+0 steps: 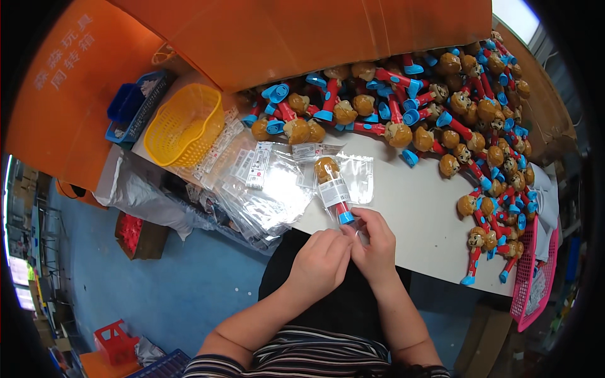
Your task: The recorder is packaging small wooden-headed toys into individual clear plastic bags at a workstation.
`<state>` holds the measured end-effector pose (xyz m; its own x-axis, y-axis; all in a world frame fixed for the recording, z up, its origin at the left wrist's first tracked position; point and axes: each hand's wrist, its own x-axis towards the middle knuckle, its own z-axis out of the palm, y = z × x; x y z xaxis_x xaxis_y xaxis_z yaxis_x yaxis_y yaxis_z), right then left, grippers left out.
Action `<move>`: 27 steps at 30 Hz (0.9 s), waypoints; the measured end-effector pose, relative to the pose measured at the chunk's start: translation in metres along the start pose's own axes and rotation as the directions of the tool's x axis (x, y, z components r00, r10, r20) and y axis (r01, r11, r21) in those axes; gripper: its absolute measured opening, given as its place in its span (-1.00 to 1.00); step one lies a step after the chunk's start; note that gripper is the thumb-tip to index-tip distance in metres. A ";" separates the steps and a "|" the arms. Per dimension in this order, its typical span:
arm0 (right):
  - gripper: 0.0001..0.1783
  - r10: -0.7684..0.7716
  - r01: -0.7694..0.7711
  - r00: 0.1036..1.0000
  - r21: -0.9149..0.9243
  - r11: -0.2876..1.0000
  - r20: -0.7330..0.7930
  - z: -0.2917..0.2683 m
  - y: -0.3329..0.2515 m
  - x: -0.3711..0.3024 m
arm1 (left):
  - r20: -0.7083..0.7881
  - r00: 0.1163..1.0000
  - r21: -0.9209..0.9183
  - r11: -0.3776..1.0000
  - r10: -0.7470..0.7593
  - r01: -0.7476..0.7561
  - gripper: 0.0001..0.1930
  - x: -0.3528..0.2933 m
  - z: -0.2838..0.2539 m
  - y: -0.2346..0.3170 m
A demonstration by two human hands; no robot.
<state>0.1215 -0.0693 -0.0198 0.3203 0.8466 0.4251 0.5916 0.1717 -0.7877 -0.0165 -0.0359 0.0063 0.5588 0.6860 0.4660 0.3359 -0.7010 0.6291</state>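
Note:
A toy figure (325, 169) with a brown head, red shaft and blue end lies inside a transparent plastic bag (334, 190) that bears a white printed label. It rests at the near edge of the white table, its blue end toward me. Both hands close on the bag's near end: my left hand (320, 261) pinches it with fingertips together, and my right hand (375, 242) grips it beside the blue end between thumb and fingers. Just left of it spreads a pile of flat transparent bags (268, 198). Another flat bag (360, 178) lies under or behind the filled one.
A heap of similar toy figures (397, 134) covers the back and right of the table (419, 220). Orange boards (315, 31) stand behind. A yellow basket (211, 104) and blue bins (126, 104) sit at left. A pink basket (522, 293) hangs at the right edge.

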 end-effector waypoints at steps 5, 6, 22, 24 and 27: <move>-0.55 0.007 -0.002 0.994 -0.044 0.999 0.113 -0.015 -0.008 0.001 | 0.094 0.995 -0.045 0.998 -0.029 0.034 -0.75 0.004 -0.013 -0.011; -0.55 0.008 -0.003 0.993 -0.043 0.999 0.116 -0.023 -0.014 0.000 | 0.085 0.996 -0.034 0.999 -0.039 0.042 -0.69 0.005 -0.019 -0.011; -0.74 0.646 -0.799 0.541 0.089 0.595 0.539 -0.073 -0.011 0.000 | 0.012 0.976 -0.041 0.975 0.217 -0.217 -0.71 -0.015 -0.020 -0.009; -0.74 0.630 -0.815 0.511 0.098 0.571 0.584 -0.069 -0.009 0.001 | 0.023 0.986 0.084 0.983 0.163 -0.164 -0.72 -0.016 -0.004 0.005; -0.74 0.644 -0.829 0.513 0.134 0.542 0.568 -0.067 -0.005 0.003 | 0.015 0.998 0.143 0.988 0.063 -0.065 -0.76 -0.019 0.017 0.005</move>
<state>0.1688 -0.1010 0.0156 0.1252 0.8307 -0.5424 -0.0440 -0.5416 -0.8395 -0.0122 -0.0557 -0.0100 0.5902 0.6374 0.4953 0.4040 -0.7644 0.5024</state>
